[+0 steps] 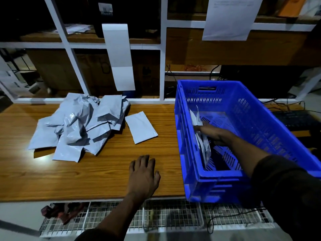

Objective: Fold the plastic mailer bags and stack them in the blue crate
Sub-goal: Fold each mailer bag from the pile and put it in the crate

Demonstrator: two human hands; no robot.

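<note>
The right hand (214, 133) reaches down inside the blue crate (260, 119), its fingers against the folded mailer bags (203, 143) that stand on edge along the crate's left wall; whether the fingers pinch a bag or only press it I cannot tell; the left hand (143, 174) lies flat on the wooden tabletop (86, 178), palm down, fingers loosely spread, holding nothing; a crumpled pile of grey mailer bags (78, 127) sits at the tabletop's left rear; one flat mailer bag (141, 126) lies apart between the pile and the crate; the crate sits at the tabletop's right, its near end overhanging the front edge
</note>
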